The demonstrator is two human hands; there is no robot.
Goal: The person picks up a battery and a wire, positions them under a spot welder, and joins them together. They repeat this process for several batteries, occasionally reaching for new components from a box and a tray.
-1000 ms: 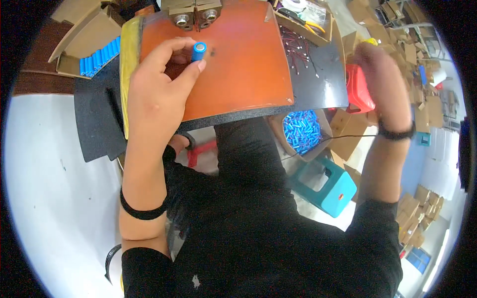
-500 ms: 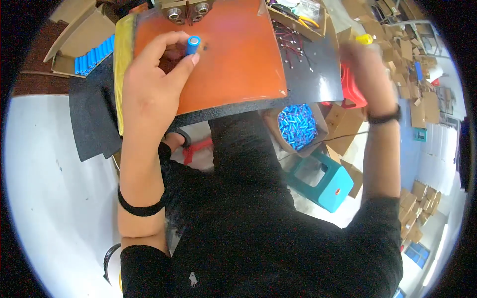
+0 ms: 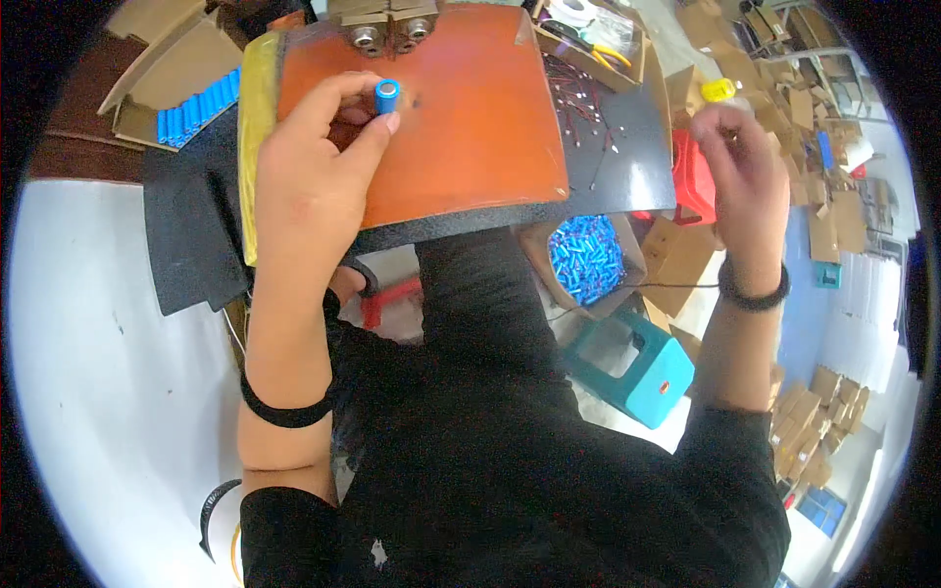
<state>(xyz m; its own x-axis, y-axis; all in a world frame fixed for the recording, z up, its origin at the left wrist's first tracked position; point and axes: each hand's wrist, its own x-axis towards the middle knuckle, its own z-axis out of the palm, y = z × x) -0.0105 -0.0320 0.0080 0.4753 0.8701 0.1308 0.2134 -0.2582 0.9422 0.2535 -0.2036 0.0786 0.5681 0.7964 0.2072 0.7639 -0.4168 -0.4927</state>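
Between the thumb and fingers of my left hand, a blue cylindrical battery cell stands upright, its pale metal end facing up. That hand is closed on the cell, over the left part of an orange work mat. Just beyond the cell are paired round metal parts of a fixture at the mat's far edge. My right hand is raised past the right side of the table, near a bottle with a yellow top. Its fingers are bent and blurred, and I cannot see whether they hold anything.
A cardboard box with a row of blue cells lies far left. Thin dark wires with white connectors lie right of the mat, below a tray holding yellow-handled pliers. A carton of blue cells and a teal stool are below.
My right hand has shifted slightly down and outward and looks less blurred. My left hand keeps its grip on the battery cell. The whole view has tilted a little.
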